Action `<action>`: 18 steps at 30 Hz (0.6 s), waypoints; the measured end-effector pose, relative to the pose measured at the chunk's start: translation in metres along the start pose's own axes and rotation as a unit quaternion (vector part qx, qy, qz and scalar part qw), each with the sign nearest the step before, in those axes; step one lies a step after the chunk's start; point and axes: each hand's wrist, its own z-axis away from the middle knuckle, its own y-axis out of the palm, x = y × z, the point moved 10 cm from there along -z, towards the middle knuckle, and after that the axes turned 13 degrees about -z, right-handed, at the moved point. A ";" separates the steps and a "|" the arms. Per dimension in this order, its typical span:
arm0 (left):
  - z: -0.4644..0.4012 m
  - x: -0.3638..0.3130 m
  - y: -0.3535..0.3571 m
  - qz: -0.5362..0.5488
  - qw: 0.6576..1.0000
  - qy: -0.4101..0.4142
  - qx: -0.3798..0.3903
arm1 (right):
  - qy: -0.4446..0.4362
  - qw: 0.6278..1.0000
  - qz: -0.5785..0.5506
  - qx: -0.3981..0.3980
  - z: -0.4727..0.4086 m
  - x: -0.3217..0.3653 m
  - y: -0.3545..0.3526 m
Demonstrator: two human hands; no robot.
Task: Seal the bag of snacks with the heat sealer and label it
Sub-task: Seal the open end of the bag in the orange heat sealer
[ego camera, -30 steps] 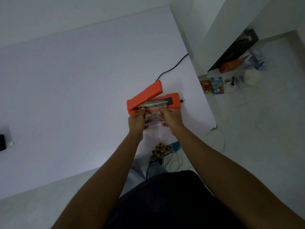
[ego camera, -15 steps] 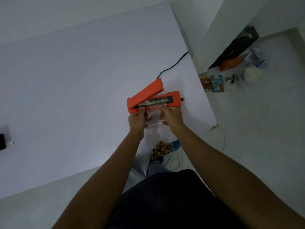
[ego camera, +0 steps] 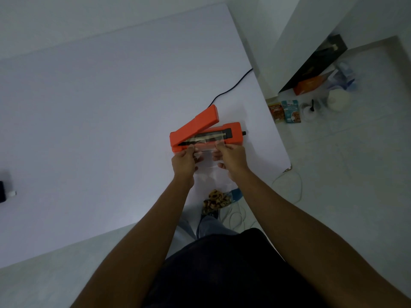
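An orange heat sealer (ego camera: 233, 132) stands on the white table (ego camera: 100, 121) near its right edge, its lid arm (ego camera: 195, 125) raised. A clear plastic bag (ego camera: 208, 167) hangs over the table's front edge, with brown snacks (ego camera: 214, 198) at its bottom. The bag's open top lies across the sealer's dark sealing strip (ego camera: 209, 138). My left hand (ego camera: 183, 162) pinches the top left corner of the bag. My right hand (ego camera: 231, 158) pinches the top right corner.
A black power cord (ego camera: 231, 87) runs from the sealer off the table's right side. A dark object (ego camera: 3, 192) sits at the table's left edge. On the floor at right lie snack packets (ego camera: 287, 111), an orange box (ego camera: 309, 84), a white jar (ego camera: 338, 100) and white cables (ego camera: 289, 181).
Both hands have shifted the bag's top slightly along the sealing strip. The sealer's lid stays raised.
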 end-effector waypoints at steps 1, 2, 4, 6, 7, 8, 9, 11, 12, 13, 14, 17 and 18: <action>0.000 0.000 0.000 0.000 1.000 0.003 -0.003 | 0.003 1.000 -0.001 0.000 0.000 -0.001 -0.001; 0.000 0.000 -0.001 0.000 1.000 0.005 -0.004 | 0.005 1.000 -0.002 -0.002 0.001 -0.002 -0.001; 0.000 -0.001 -0.001 -0.002 1.000 0.006 -0.003 | 0.009 1.000 -0.003 -0.006 0.001 -0.004 -0.002; 0.000 -0.001 0.000 -0.005 1.000 0.006 -0.001 | 0.014 1.000 -0.004 -0.009 0.001 -0.005 -0.003; 0.000 -0.001 0.000 -0.008 1.000 0.007 -0.001 | 0.016 1.000 -0.005 -0.010 0.000 -0.006 -0.003; -0.001 -0.002 0.000 -0.011 1.000 0.008 -0.001 | 0.017 1.000 -0.007 -0.010 0.000 -0.006 -0.003; -0.001 -0.002 0.000 -0.012 1.000 0.009 -0.002 | 0.017 1.000 -0.009 -0.010 -0.001 -0.006 -0.003; -0.002 -0.002 -0.001 -0.015 1.000 0.007 -0.002 | 0.017 1.000 -0.012 -0.008 -0.001 -0.006 -0.003; -0.002 -0.002 -0.001 -0.016 1.000 0.007 -0.002 | 0.016 1.000 -0.012 -0.008 -0.001 -0.005 -0.003; -0.002 -0.002 0.000 -0.016 1.000 0.007 -0.003 | 0.015 1.000 -0.009 -0.010 -0.001 -0.005 -0.003; -0.001 -0.003 -0.001 -0.016 1.000 0.008 -0.004 | 0.014 1.000 -0.007 -0.011 -0.001 -0.004 -0.003; 0.000 -0.002 -0.001 -0.016 1.000 0.004 -0.009 | 0.013 1.000 -0.003 -0.014 -0.001 -0.004 -0.002; 0.000 -0.002 -0.001 -0.017 1.000 0.002 -0.011 | 0.013 1.000 0.001 -0.016 -0.001 -0.004 -0.002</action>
